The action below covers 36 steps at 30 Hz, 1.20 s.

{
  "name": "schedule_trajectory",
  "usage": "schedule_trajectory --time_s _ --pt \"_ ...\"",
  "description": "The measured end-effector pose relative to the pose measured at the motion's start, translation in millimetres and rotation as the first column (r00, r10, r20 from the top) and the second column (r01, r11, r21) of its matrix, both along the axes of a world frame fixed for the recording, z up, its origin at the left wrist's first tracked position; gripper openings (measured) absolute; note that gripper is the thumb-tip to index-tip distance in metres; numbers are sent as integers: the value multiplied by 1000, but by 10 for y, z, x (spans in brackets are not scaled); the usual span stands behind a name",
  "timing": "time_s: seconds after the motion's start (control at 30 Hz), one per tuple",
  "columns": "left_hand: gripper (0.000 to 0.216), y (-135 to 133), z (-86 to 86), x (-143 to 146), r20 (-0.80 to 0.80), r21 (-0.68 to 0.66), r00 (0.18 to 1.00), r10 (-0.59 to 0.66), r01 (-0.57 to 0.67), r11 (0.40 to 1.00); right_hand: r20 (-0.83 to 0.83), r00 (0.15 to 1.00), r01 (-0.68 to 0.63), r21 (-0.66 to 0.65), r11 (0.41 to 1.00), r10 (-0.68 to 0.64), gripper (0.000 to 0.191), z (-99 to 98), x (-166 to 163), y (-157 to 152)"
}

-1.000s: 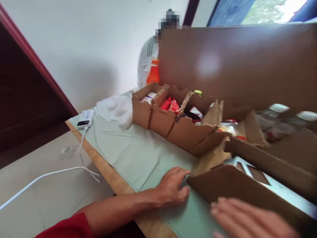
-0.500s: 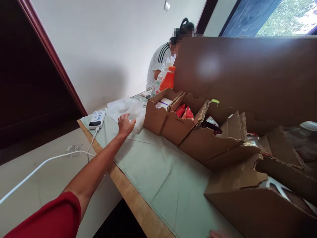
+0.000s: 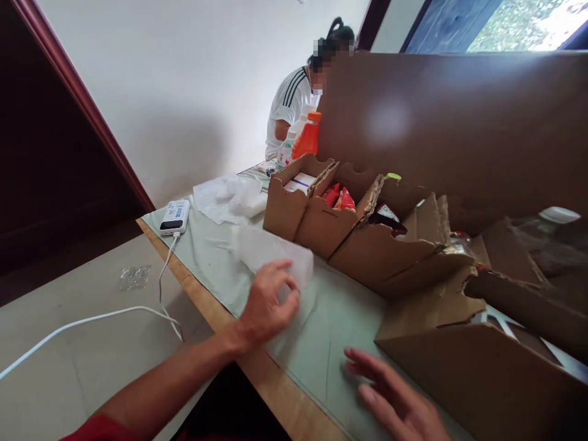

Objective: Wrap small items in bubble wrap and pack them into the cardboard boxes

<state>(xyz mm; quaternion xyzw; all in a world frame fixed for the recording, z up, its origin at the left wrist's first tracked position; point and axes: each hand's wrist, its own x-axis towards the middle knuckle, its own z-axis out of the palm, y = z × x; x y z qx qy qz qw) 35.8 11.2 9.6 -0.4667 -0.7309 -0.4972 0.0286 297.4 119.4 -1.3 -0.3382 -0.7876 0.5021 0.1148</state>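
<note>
Right hand [image 3: 395,398] nearest, fingers spread flat above the green cloth [image 3: 257,288], holding nothing. Left hand [image 3: 269,300] pinches a clear plastic bag [image 3: 271,254], lifted off the cloth. Beyond, open cardboard compartments [image 3: 321,214] keep packets sorted; power bank [image 3: 174,217] at the table edge

Right hand [image 3: 395,398]: motion-blurred, wrist cut off by the near edge. Clear plastic bag [image 3: 271,254] in left hand [image 3: 266,300]: blurred, contents not discernible. Near cardboard box [image 3: 482,373]: cropped at right edge. Far person [image 3: 294,101]: lower body hidden behind bottles and upright cardboard panel [image 3: 450,122].
</note>
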Motion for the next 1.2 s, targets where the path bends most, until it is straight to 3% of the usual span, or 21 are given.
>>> schedule_trajectory --time_s 0.07,0.13,0.2,0.3,0.43,0.53,0.73,0.83,0.9,0.97,1.03,1.1,1.2 --pt "8 -76 -193 504 35 8 985 -170 170 985 -90 992 68 -242 968 -92 67 9 -199 -1" --pt "8 -157 -363 913 87 10 941 -327 328 945 -134 971 129 -396 909 -196 83 -39 -307 0" --pt "14 -243 -449 1169 102 8 878 -468 470 883 -96 957 202 -457 866 -274 93 -93 -325 -1" --pt "19 -309 -428 1211 58 -15 831 -554 556 831 -27 937 301 -439 846 -348 88 -122 -264 -18" --pt "24 -228 -353 813 -66 -211 874 -481 459 863 -19 926 352 -322 879 -378 68 -120 -162 -53" --pt "25 -181 -375 446 -153 -385 877 -455 371 845 -9 925 372 -176 911 -379 58 -144 -61 -61" --pt "24 -281 -424 63 -182 -423 921 -345 243 873 84 927 351 147 925 -366 51 -203 321 -66" --pt "22 -283 -338 21 -236 -440 899 -369 240 866 160 918 277 399 874 -364 42 -176 558 -105" --pt "22 -250 -250 33 -274 -404 880 -388 260 877 118 925 226 596 770 -362 35 -104 635 -156" --pt "22 -203 -169 80 -306 -357 865 -398 283 890 41 953 169 752 637 -301 28 8 563 -232" --pt "23 -158 -135 148 -338 -333 845 -413 303 893 18 984 88 819 566 -178 23 118 319 -320" --pt "25 -128 -181 192 -379 -353 812 -445 318 880 69 997 -34 812 583 -38 28 168 -34 -373" --pt "29 -96 -383 139 -409 -414 768 -493 326 850 240 964 -258 730 633 116 37 79 -456 -330"
